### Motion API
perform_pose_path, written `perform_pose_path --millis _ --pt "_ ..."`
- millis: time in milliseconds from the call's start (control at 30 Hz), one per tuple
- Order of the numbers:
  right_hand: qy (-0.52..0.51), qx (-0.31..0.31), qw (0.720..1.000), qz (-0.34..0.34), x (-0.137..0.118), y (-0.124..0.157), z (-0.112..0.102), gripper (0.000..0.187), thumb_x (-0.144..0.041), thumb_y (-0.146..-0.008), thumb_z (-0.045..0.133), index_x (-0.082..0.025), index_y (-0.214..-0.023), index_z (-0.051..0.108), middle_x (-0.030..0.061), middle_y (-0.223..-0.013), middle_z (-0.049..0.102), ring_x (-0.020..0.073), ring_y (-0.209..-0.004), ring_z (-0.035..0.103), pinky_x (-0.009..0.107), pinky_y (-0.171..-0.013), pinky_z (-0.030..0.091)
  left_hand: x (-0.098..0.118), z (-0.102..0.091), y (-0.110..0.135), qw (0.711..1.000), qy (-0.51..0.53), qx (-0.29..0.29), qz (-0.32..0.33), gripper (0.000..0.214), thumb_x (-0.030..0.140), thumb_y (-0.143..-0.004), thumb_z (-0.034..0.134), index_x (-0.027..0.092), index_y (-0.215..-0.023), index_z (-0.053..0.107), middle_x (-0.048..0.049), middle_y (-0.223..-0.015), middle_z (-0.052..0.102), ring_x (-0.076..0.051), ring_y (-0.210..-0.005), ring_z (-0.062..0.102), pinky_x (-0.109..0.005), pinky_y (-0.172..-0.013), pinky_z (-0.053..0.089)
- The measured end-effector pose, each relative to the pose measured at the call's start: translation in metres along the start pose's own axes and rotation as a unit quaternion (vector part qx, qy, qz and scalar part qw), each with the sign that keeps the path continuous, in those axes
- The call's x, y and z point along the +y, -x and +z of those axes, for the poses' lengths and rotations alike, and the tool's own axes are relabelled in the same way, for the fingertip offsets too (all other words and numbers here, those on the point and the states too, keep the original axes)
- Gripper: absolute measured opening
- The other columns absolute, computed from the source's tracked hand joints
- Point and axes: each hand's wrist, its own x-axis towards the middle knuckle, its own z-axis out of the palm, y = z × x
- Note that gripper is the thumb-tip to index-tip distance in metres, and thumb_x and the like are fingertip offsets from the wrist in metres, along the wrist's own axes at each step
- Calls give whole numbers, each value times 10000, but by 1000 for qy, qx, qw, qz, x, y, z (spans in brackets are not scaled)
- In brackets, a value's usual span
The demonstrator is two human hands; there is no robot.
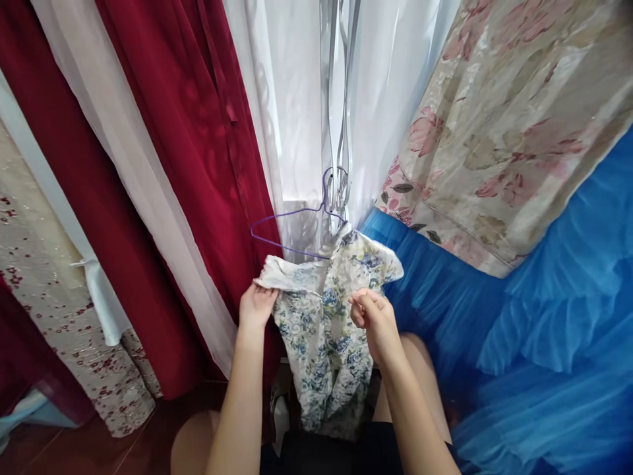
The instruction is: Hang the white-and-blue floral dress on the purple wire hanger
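Pinching floral garment by outer edge: left grip. Right grip curled before garment front; cannot tell if pinching.

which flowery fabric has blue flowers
The garment in the left hand; the print hanging at right shows pink flowers, the far-left print dark red ones.

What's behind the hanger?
White cloth and red cloth show behind the hanger. The blue-flowered garment covers the hanger's right end, so anything behind there can't be seen.
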Motion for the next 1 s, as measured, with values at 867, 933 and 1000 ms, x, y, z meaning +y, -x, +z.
perform_pose_path --millis 867,933,1000 --pt "-56 -97 978 177 -2 76 -43 371 -435 -690 855 -195 -943 728 58 -837 723 230 -741 658 340 -731 532 -61 0 168 777 -483 -400 -60 524 474 -963 560 238 -1430 542 -120 -1376 602 -300 -1330 502 -446 -1144 342" --pt "-76 -56 983 158 -4 78 -57 416 -445 -624 866 -202 -935 736 89 -819 734 281 -742 683 385 -711 547 -67 -9 169 741 -469 -453 -161 486 512 -941 577 195 -1301 654 -110 -1245 681 -299 -1206 591 -410 -1046 438" --pt "-43 -7 995 94 -11 82 -79 369 -503 -648 808 -200 -850 741 120 -736 720 320 -694 690 428 -669 552 -77 -21 170 705 -499 -468 -186 403 491 -877 664 174 -1117 734 -73 -1082 728 -273 -1026 647 -353 -918 492"
